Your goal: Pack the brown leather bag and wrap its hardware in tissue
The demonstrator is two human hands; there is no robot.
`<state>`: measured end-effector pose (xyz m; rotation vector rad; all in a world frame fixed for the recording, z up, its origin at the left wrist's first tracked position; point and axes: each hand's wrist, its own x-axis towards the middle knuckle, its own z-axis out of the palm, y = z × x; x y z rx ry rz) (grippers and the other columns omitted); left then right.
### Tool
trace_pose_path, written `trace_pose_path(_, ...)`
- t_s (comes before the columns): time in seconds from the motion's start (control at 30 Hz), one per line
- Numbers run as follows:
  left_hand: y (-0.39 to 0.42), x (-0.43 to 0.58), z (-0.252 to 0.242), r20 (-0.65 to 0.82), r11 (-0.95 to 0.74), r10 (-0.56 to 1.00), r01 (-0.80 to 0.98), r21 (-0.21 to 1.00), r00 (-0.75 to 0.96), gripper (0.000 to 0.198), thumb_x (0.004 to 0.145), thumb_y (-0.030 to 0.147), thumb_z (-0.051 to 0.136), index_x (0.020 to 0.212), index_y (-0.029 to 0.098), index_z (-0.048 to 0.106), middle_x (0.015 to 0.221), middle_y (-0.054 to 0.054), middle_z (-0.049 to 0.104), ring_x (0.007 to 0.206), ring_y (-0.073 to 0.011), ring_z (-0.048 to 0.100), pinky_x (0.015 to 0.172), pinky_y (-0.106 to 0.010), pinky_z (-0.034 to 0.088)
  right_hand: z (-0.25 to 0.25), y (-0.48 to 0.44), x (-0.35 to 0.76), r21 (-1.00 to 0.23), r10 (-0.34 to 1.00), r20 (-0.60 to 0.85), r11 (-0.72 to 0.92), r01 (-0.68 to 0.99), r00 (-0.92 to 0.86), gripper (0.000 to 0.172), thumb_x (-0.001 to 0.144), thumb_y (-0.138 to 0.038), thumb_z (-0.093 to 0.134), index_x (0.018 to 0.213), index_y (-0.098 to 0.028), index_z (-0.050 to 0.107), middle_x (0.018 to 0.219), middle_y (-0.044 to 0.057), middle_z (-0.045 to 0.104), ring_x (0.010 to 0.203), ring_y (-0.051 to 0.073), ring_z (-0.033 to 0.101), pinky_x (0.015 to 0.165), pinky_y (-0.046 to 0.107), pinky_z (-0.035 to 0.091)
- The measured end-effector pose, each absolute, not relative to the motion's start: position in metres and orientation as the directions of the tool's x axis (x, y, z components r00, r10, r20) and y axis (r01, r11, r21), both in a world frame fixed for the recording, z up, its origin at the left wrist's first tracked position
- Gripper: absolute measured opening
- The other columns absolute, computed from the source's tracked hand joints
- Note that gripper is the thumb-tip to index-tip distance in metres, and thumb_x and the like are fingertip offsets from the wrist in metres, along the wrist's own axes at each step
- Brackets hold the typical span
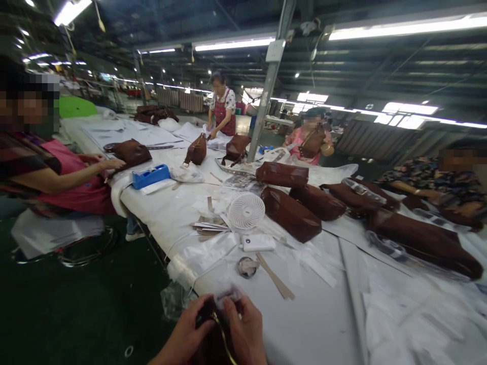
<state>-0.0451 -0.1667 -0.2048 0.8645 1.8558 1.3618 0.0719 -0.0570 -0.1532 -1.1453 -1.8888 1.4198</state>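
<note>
Down at six o'clock, the left hand (187,332) and right hand (243,329) together pinch a dark brown bag (213,338) topped with clear plastic wrap (227,294), at the counter (315,324) edge. Just beyond, toward twelve o'clock, lie a tape roll (247,266), a white power bank (258,243) and a small white fan (245,211); more brown bags (291,214) stretch toward two o'clock.

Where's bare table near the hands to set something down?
The barest patch of the table is just right of the right hand, bordered by the tan strip and the long grey strip. Crowded: around the fan, power bank and the bags.
</note>
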Motion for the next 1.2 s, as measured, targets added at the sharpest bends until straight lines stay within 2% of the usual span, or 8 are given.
trace_pose_path(0.33,-0.166,-0.037,-0.198,-0.154,0.15,0.846,-0.049,0.987,-0.51,0.05,0.078,0.03,0.061,0.125,0.02,0.046,0.129,-0.011,0.058,0.124,-0.0263,0.05,0.105,-0.039,0.04,-0.147,-0.073,0.064,-0.919,0.727,-0.142,0.155,0.363,-0.672,0.013,0.077,-0.024,0.06,0.078,-0.019,0.072,0.075,0.006,0.073,0.072,0.023,0.065,0.062,0.027,0.04)
trace_pose_path(0.43,-0.173,-0.043,-0.197,-0.168,0.15,0.85,-0.076,0.986,-0.499,0.055,0.072,0.022,0.062,0.124,0.021,0.047,0.13,-0.01,0.056,0.124,-0.0258,0.049,0.106,-0.038,0.039,-0.148,-0.074,0.065,-0.923,0.692,-0.137,0.171,0.345,-0.709,0.014,0.078,-0.024,0.059,0.081,-0.02,0.073,0.078,0.006,0.073,0.074,0.023,0.066,0.063,0.026,0.04)
trace_pose_path(0.6,-0.185,-0.053,-0.194,-0.247,0.195,0.767,-0.152,0.969,-0.592,0.042,0.08,0.032,0.052,0.119,0.018,0.049,0.107,-0.009,0.06,0.095,-0.0227,0.06,0.085,-0.036,0.049,-0.147,-0.068,0.069,-0.907,0.759,-0.144,0.156,0.392,-0.635,0.013,0.077,-0.026,0.061,0.075,-0.018,0.071,0.073,0.006,0.072,0.069,0.023,0.064,0.061,0.027,0.04)
trace_pose_path(0.7,-0.186,-0.046,-0.194,-0.138,0.185,0.797,0.019,0.983,-0.589,0.044,0.077,0.027,0.055,0.12,0.018,0.049,0.106,-0.008,0.059,0.089,-0.0216,0.059,0.084,-0.038,0.05,-0.149,-0.069,0.069,-0.9,0.764,-0.163,0.145,0.411,-0.625,0.017,0.079,-0.028,0.058,0.079,-0.015,0.069,0.074,0.007,0.071,0.07,0.023,0.063,0.061,0.027,0.042)
trace_pose_path(0.8,-0.183,-0.036,-0.194,0.012,0.159,0.843,0.271,0.949,-0.537,0.049,0.075,0.022,0.06,0.123,0.019,0.05,0.121,-0.012,0.054,0.109,-0.0262,0.053,0.099,-0.043,0.042,-0.149,-0.074,0.067,-0.905,0.745,-0.163,0.148,0.399,-0.646,0.019,0.081,-0.03,0.056,0.083,-0.014,0.066,0.074,0.007,0.07,0.069,0.021,0.063,0.061,0.027,0.043)
trace_pose_path(0.9,-0.177,-0.031,-0.192,0.032,0.171,0.839,0.32,0.932,-0.543,0.043,0.081,0.031,0.057,0.122,0.019,0.051,0.12,-0.013,0.054,0.114,-0.0275,0.051,0.102,-0.046,0.039,-0.143,-0.079,0.067,-0.922,0.668,-0.125,0.195,0.335,-0.733,0.022,0.085,-0.034,0.054,0.086,-0.015,0.066,0.076,0.006,0.069,0.072,0.02,0.062,0.063,0.026,0.045)
trace_pose_path(1.07,-0.17,-0.035,-0.184,0.012,0.158,0.844,0.27,0.95,-0.536,0.025,0.085,0.037,0.052,0.099,0.02,0.063,0.097,-0.008,0.059,0.092,-0.0246,0.058,0.085,-0.038,0.048,-0.135,-0.075,0.073,-0.953,0.526,-0.01,0.252,0.167,-0.851,0.036,0.089,-0.043,0.052,0.111,-0.018,0.064,0.102,0.006,0.07,0.089,0.022,0.063,0.081,0.03,0.048)
trace_pose_path(1.2,-0.166,-0.042,-0.188,-0.129,0.192,0.768,0.033,0.981,-0.628,0.033,0.084,0.047,0.051,0.09,0.017,0.066,0.09,-0.008,0.065,0.091,-0.0262,0.061,0.086,-0.038,0.047,-0.151,-0.064,0.079,-0.943,0.612,-0.053,0.23,0.242,-0.789,0.043,0.086,-0.046,0.055,0.116,-0.017,0.063,0.107,0.01,0.068,0.097,0.026,0.062,0.087,0.035,0.048)
